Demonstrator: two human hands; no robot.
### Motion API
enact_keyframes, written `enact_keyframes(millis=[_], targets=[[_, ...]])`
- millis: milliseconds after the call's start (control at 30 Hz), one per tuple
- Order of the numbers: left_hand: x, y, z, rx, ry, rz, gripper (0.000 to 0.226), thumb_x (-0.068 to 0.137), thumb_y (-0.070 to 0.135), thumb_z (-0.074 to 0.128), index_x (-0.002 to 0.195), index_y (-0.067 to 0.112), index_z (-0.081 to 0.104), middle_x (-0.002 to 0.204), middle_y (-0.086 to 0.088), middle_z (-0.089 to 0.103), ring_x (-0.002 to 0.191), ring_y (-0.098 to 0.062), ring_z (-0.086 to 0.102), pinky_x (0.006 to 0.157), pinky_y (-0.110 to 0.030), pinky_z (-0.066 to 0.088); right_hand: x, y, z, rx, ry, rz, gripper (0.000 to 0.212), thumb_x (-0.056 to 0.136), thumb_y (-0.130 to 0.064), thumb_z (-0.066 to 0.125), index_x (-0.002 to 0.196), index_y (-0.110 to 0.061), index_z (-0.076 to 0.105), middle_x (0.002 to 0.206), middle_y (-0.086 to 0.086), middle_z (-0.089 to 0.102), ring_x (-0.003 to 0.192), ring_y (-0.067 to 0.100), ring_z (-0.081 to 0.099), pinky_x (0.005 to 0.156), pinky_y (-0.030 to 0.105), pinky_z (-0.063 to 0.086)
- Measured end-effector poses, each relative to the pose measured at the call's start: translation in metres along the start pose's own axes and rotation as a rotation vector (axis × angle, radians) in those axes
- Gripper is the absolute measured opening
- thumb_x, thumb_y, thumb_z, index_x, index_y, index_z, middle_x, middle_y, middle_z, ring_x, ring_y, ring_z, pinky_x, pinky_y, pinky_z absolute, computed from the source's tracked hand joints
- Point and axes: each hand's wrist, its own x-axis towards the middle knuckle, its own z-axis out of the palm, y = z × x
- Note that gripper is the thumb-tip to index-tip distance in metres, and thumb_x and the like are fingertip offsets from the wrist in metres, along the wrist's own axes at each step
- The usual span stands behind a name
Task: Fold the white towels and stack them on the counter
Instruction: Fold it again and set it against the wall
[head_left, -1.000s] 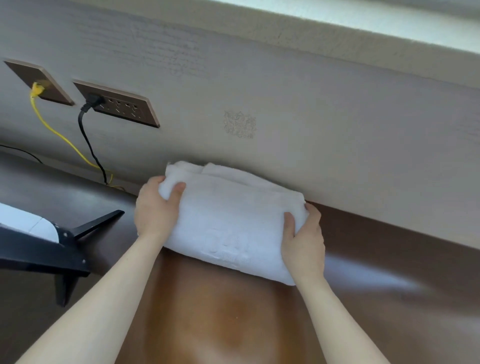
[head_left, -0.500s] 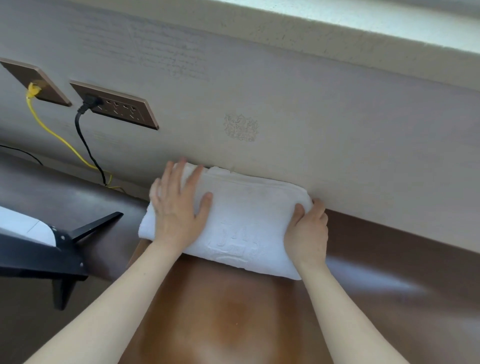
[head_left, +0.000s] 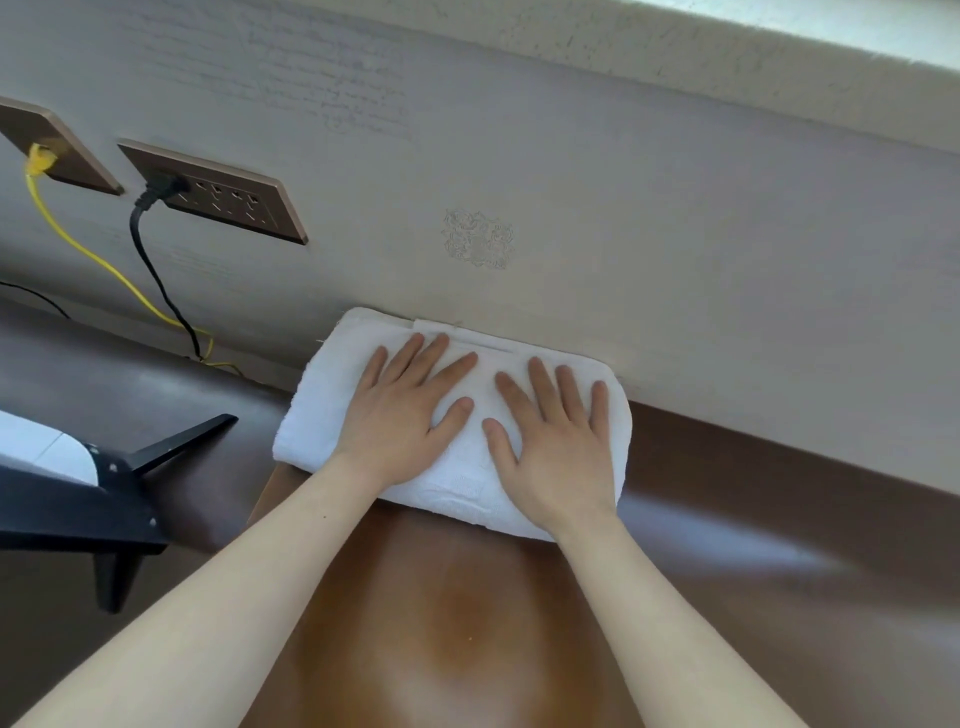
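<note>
A folded white towel (head_left: 327, 405) lies on the brown counter (head_left: 457, 613), its far edge against the grey wall. My left hand (head_left: 400, 415) lies flat on the towel's left half with fingers spread and straight. My right hand (head_left: 556, 441) presses flat on the right half, its fingers also straight. Both palms cover much of the towel's top. Whether other towels lie beneath it I cannot tell.
A black stand (head_left: 98, 499) with a white part sits on the counter at the left. On the wall, a socket panel (head_left: 218, 195) holds a black plug and cable; a yellow cable (head_left: 88, 249) hangs from a second plate. The wall (head_left: 675, 260) runs directly behind the towel.
Both hands let go of the towel's ends and moved onto its top. The towel, held at its sides before, now lies flat against the wall under both palms.
</note>
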Motion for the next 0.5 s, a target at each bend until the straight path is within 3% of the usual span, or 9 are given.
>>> enact_keyframes(millis=[167,300,367,500], targets=[[0.006,0.000,-0.003,-0.021,-0.009,-0.018,0.072,0.089,0.070,0.013,0.155,0.043,0.020,0.166,0.010,0.013,0.153,-0.015,0.004,0.123,-0.046,0.000,0.004,0.009,0.000,0.063,-0.010,0.086,0.068,0.095,-0.066,0.016,0.157,-0.035,0.013,0.166,-0.001,0.003,0.152,0.020,-0.008,0.121,0.044,-0.013],[0.000,-0.017,-0.006,-0.015,-0.041,-0.014,0.076,0.087,0.076,0.011,0.156,0.044,0.012,0.166,0.012,0.005,0.153,-0.014,-0.003,0.123,-0.044,-0.006,-0.004,0.010,0.002,0.061,0.009,0.110,0.071,0.094,-0.069,0.017,0.157,-0.037,0.011,0.166,-0.003,0.000,0.152,0.021,-0.012,0.121,0.047,-0.011],[-0.004,-0.025,-0.006,0.030,-0.041,-0.046,0.078,0.086,0.079,0.009,0.156,0.044,0.010,0.167,0.011,0.003,0.153,-0.013,-0.005,0.122,-0.048,-0.009,-0.012,0.020,0.003,0.077,0.017,0.179,0.072,0.093,-0.071,0.017,0.156,-0.038,0.007,0.165,-0.010,-0.005,0.151,0.022,-0.014,0.121,0.052,-0.001],[-0.007,-0.014,-0.006,0.057,-0.034,-0.205,0.079,0.085,0.081,0.008,0.156,0.045,0.008,0.166,0.012,-0.002,0.152,-0.017,-0.012,0.115,-0.060,-0.017,-0.026,0.033,-0.001,0.283,-0.052,0.336,0.072,0.093,-0.070,0.024,0.154,-0.043,-0.004,0.160,-0.022,-0.021,0.150,0.030,-0.006,0.112,0.049,0.035]])
